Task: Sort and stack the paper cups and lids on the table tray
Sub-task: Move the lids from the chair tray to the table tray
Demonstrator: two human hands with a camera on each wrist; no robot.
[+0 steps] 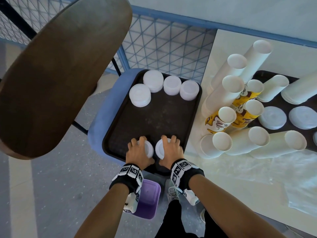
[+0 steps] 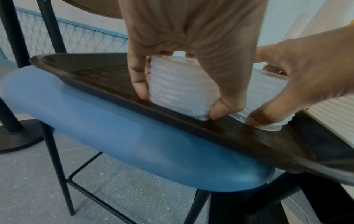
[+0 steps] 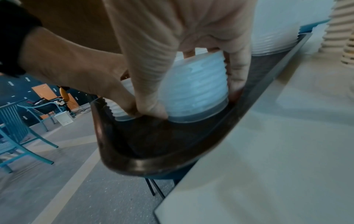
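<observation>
We grip two lid stacks at the tray's near edge.

Left hand (image 1: pixel 139 150) and right hand (image 1: pixel 171 149) each curl fingers round a lid stack (image 2: pixel 180 86), probably to steady them; four more stand along the tray (image 1: pixel 154 117) far edge.

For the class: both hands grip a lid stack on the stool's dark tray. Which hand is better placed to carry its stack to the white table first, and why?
Probably the right hand. Its lid stack stands at the dark tray's table-side edge, next to the white table. The left hand would have to cross over it.
</observation>
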